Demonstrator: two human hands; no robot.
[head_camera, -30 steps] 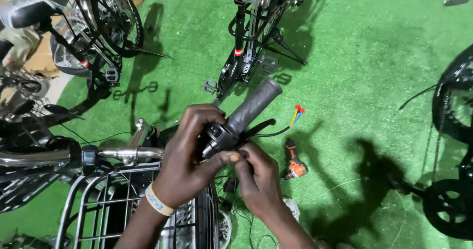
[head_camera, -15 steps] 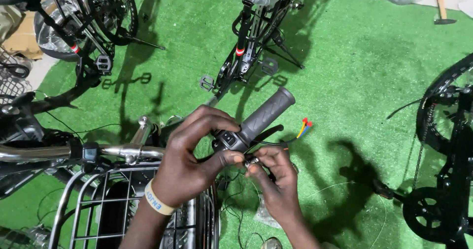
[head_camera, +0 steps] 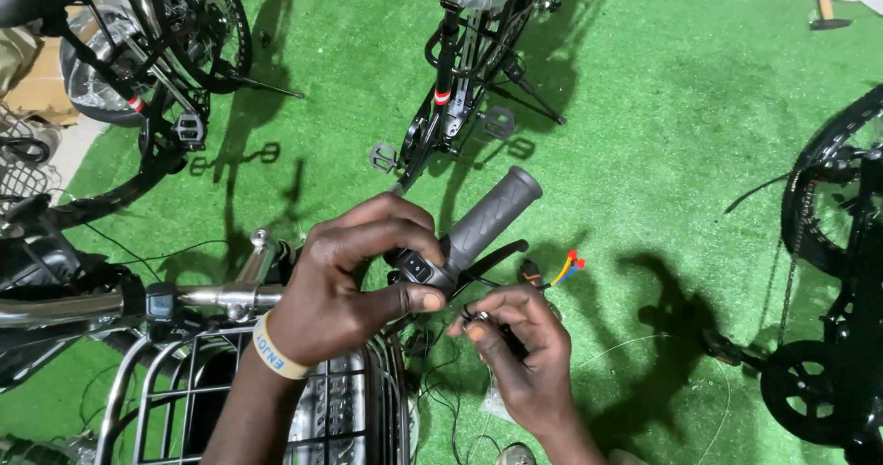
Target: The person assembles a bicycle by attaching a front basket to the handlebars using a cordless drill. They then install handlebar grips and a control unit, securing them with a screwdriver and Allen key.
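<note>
The left hand [head_camera: 354,281] is wrapped around the switch end of a grey bike handle grip [head_camera: 487,218], with its fingers curled over the top and the thumb pressed under the black switch box [head_camera: 418,267]. The grip points up and to the right, out past the hand, and it sits in the middle of the view, above the green mat [head_camera: 699,152]. A thin black lever [head_camera: 497,255] sticks out just under the grip. The right hand [head_camera: 520,345] is just below and to the right of the left one, and its fingertips pinch a tiny shiny part [head_camera: 475,316] close to the bottom of the switch box; what that part is looks too small to tell. A thin black wire with red, yellow and blue ends [head_camera: 568,267] hangs out to the right of the grip. Near on the left are a shiny handlebar [head_camera: 138,301] and a wire basket [head_camera: 175,401]. Far away stand two more bikes, one at the far left [head_camera: 166,51] and one in the far middle [head_camera: 460,79], and a black wheel [head_camera: 828,198] shows at the right. A hammer [head_camera: 821,0] lies at the far right. To do this bit well, I think the left hand should hold the grip very still, and the right hand should keep the tiny part straight and turn or push it slowly, so it does not drop into the green mat and the thin wire does not get squashed
</note>
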